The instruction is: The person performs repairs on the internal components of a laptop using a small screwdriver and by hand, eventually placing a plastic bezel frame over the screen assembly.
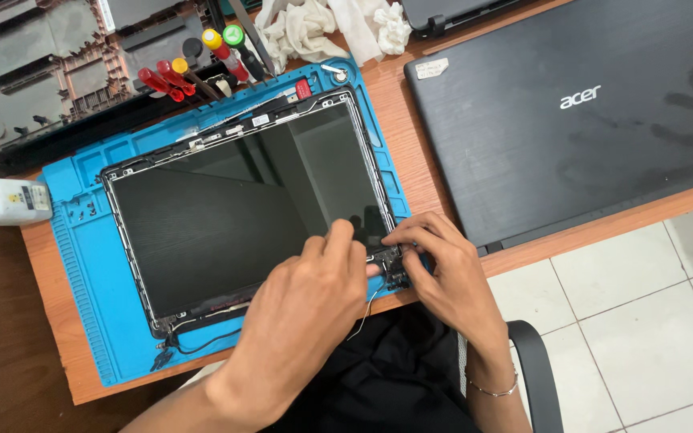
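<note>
A bare laptop screen panel (226,208) lies face up in its black lid frame on a blue work mat (82,256). My left hand (306,305) rests over the panel's near right corner, fingers pressing down on the edge. My right hand (443,273) pinches a small black hinge part (395,269) at that same corner, where thin wires (366,309) trail off the desk edge. Both hands touch the corner, almost meeting.
A closed black laptop (571,112) lies to the right on the wooden desk (50,353). Screwdrivers (190,68) with red, yellow and green handles, crumpled white cloths (322,28) and stripped laptop shells (34,64) sit behind the mat. A white cylindrical tool (6,200) lies at left.
</note>
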